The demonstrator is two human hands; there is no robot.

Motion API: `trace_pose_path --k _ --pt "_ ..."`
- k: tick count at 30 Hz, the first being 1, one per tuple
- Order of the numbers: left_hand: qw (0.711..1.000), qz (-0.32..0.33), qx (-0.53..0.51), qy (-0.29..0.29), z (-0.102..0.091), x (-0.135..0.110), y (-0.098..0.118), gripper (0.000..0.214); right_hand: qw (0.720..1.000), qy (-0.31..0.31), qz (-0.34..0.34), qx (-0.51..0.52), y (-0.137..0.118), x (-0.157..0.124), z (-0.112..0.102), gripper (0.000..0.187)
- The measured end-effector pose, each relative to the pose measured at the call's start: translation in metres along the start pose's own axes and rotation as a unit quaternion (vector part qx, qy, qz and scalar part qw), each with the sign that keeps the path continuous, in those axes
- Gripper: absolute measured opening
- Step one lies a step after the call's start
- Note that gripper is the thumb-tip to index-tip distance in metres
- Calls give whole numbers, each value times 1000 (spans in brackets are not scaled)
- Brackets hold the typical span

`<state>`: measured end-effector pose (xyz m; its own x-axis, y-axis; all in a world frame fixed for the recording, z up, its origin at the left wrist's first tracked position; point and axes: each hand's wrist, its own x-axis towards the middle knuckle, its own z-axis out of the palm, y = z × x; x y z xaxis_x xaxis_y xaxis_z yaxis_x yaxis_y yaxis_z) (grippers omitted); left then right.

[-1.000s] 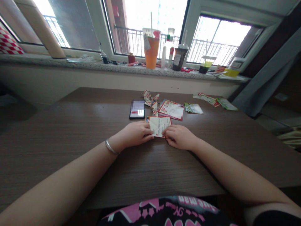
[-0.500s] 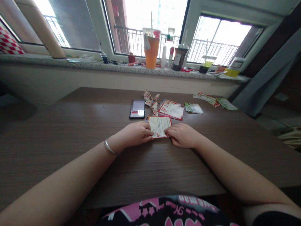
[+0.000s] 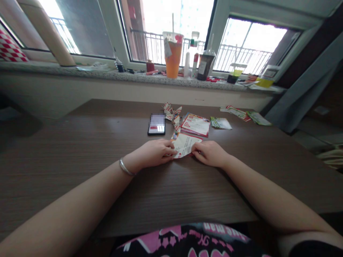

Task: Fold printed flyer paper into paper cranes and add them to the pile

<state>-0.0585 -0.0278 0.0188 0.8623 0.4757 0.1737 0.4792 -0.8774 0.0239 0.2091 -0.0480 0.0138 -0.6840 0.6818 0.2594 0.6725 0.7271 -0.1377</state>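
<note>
A small white and red printed paper (image 3: 185,144) lies on the brown wooden table (image 3: 107,142), turned at an angle. My left hand (image 3: 154,153), with a silver bracelet on its wrist, pinches the paper's left edge. My right hand (image 3: 210,153) grips its lower right corner with curled fingers. Both hands rest on the table, close together.
Behind the paper lie a phone (image 3: 157,124), folded paper shapes (image 3: 173,115), a red and white leaflet (image 3: 195,125) and more leaflets (image 3: 220,123) to the right. The windowsill (image 3: 80,73) holds an orange cup (image 3: 173,57), a dark drink (image 3: 205,66), bottles and small items.
The paper has turned clockwise and now lies at an angle, its right corner swung out toward the leaflet. My right hand has shifted slightly right; my left hand stays in place.
</note>
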Motion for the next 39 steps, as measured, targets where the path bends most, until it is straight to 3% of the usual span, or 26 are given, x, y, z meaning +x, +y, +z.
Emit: trace_pose_path --k 6,11,18,25,30,36,39 --pt "1000 12 10 12 6 2 -1 25 988 20 76 130 2 2 0 12" --pt "999 -8 -5 39 13 7 5 27 974 21 138 178 6 5 4 9" --pt "996 -61 -30 61 19 10 13 24 971 12 190 148 13 7 11 11" --pt "995 -70 -33 67 21 12 13 22 972 -7 219 79 11 7 12 20" --pt "992 -98 -22 70 20 12 14 29 974 -8 217 67 13 7 13 20" --pt "996 -69 -20 52 22 8 14 40 972 -1 221 84 25 7 19 19" --pt "996 -73 -33 45 20 8 15 35 971 22 220 88 29 6 20 18"
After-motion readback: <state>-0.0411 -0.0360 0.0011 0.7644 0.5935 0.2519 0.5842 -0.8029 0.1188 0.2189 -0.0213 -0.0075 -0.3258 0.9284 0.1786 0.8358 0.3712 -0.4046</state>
